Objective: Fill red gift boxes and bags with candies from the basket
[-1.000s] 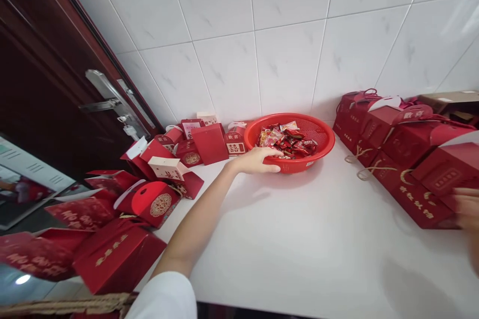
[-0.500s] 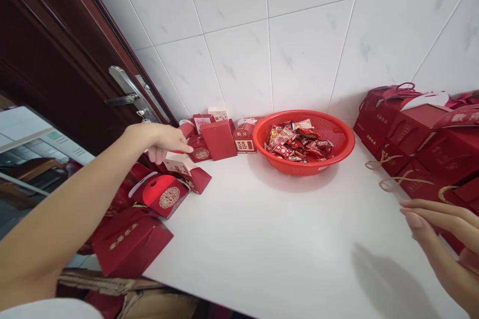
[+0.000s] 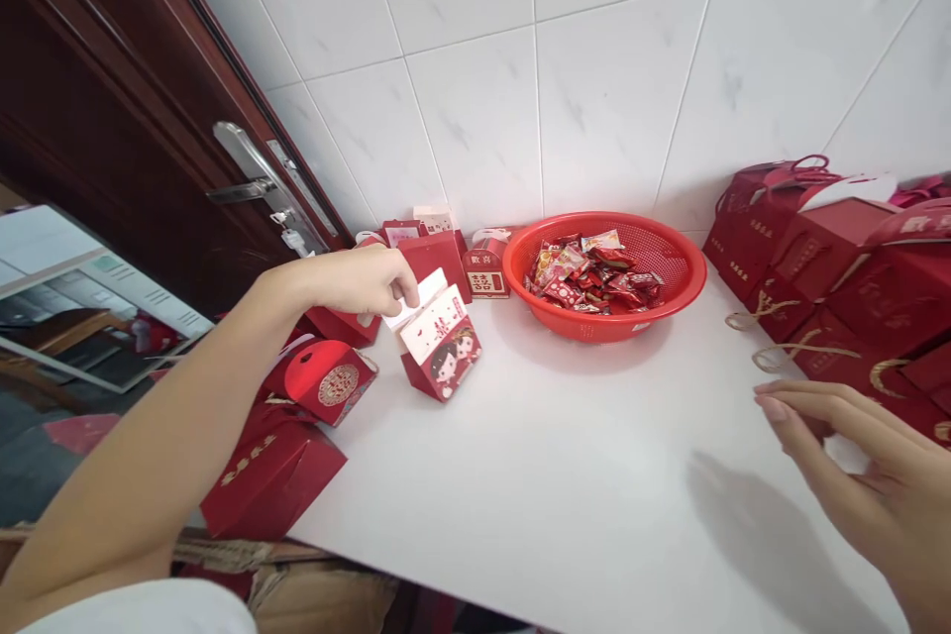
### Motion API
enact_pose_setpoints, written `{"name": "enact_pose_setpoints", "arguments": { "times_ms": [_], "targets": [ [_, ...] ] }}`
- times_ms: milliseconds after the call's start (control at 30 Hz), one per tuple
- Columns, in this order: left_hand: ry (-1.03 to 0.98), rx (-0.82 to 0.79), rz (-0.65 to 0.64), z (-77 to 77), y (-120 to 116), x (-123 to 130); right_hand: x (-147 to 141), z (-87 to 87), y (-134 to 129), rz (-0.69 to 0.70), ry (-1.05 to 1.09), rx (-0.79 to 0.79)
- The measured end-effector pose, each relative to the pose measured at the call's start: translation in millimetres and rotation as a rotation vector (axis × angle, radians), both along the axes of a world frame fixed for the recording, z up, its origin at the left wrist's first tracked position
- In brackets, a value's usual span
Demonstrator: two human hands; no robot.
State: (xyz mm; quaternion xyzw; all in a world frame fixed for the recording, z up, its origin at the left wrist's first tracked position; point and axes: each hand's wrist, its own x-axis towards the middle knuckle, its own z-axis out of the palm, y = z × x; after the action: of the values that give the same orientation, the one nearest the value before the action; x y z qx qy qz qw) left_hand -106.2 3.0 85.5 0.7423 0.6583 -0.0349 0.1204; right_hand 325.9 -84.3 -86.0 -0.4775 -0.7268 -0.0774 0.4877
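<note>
Bright, soft light on the table (image 3: 565, 495) before the basket (image 3: 586, 325), prob. from its right. R. hand (image 3: 854, 466) casts a fuzzy shadow (image 3: 765, 535) front-right of basket. Door (image 3: 96, 79) left of it v. dim.

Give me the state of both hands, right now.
Left hand: closed, pinching the top of a small red-and-cream box.
Right hand: half open, fingers loosely curled, no item visible in it.

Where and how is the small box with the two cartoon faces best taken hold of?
Probably around the red lower body of the small box, coming from the right. Its sides look flat there, while the left hand is at the pale top flaps, which look thin and bendable.
</note>
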Motion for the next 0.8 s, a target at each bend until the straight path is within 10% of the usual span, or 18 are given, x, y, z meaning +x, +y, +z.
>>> {"name": "enact_pose_setpoints", "arguments": {
  "times_ms": [500,800],
  "targets": [
    [-0.331,-0.044,-0.72,-25.7,0.1,132.1,-38.0,-27.3,10.5,0.279,-0.12,-0.573],
    [-0.613,-0.36,-0.684,-48.0,59.8,140.3,-57.1,-29.3,9.9,0.331,-0.085,-0.73]
  ]
}}
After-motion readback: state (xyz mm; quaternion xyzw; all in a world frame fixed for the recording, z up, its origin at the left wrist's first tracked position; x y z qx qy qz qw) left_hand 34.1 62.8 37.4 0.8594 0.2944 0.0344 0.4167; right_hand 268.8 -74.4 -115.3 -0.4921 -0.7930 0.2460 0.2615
